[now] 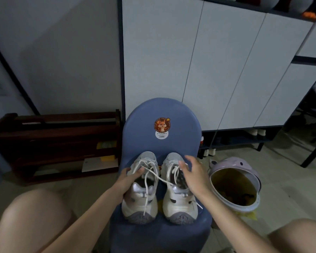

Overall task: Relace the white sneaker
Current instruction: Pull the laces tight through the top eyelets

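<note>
Two white sneakers sit on the blue chair, heels toward you. Your left hand grips the left sneaker's collar; right hand hovers open-fingered. Light, soft uppers; limp laces — pinch near tips.

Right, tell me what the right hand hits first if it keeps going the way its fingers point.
Most likely the right sneaker. The right hand is open above its laces, fingers aimed forward toward the toe. If it clears the shoe, the blue chair backrest comes next; height over the shoe is unclear.
</note>
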